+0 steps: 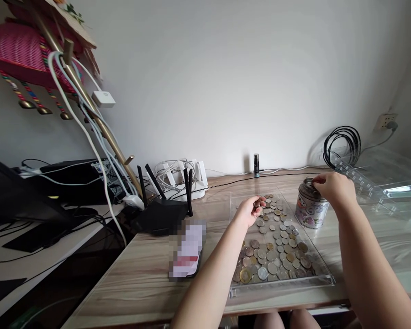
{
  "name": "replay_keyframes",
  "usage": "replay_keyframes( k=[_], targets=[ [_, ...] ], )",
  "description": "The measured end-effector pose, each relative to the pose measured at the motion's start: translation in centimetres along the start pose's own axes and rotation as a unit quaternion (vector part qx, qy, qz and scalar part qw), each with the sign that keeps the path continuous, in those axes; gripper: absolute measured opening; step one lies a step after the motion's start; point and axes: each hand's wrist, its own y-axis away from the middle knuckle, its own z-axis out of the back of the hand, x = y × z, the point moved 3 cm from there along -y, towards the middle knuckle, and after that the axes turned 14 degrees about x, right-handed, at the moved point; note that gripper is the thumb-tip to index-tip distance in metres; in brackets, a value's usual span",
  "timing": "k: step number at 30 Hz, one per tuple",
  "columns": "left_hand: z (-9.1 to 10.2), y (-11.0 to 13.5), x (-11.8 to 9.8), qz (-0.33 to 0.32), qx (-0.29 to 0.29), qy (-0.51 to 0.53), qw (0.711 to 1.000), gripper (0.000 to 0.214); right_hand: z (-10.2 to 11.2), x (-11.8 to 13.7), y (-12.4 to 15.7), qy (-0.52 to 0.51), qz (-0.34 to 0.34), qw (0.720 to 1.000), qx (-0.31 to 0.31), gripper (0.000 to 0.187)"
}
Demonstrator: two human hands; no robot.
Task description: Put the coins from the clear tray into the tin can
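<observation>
Clear acrylic tray [281, 284] on wood-grain table [140, 274], bottom covered in loose coins [277, 251]. Over the tray's far part, left hand [250, 211] hovers, fingers curled around a few coins. Just right of the tray stands a patterned tin [310, 214]; right hand [333, 188] rests on its top, fingertips pinched at the lid, contents of pinch unclear. Black router [160, 214] sits left of the tray.

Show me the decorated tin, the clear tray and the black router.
decorated tin [310, 214], head view, patterned side wall.
clear tray [281, 285], head view, near front wall.
black router [159, 217], head view, top of body.
</observation>
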Motion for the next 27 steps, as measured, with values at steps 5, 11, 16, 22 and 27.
replay_keyframes(
  k=[5, 11, 16, 22, 27],
  targets=[
    [0.0, -0.1, -0.1, 0.001, 0.007, 0.004, 1.000, 0.017, 0.3, -0.6, 0.1, -0.062, -0.006, 0.998, -0.001, 0.030],
    [0.0, -0.2, -0.2, 0.015, 0.011, -0.003, 1.000, 0.020, 2.8, 1.3, 1.8, -0.198, 0.022, 0.963, -0.182, 0.034],
    [-0.5, -0.1, 0.0, 0.023, 0.020, -0.059, 0.998, 0.020, -0.8, 7.9, 3.1, -0.220, 0.189, 0.955, 0.063, 0.033],
    [-0.9, 0.1, 0.0, 0.020, -0.026, -0.125, 0.992, 0.034, -5.5, 11.5, 4.2, -0.161, 0.205, 0.948, 0.181, 0.025],
    [-1.1, 0.0, 0.2, 0.023, 0.001, -0.143, 0.990, 0.045, -6.7, 11.9, 4.2, -0.204, 0.235, 0.932, 0.185, 0.012]
  ],
)
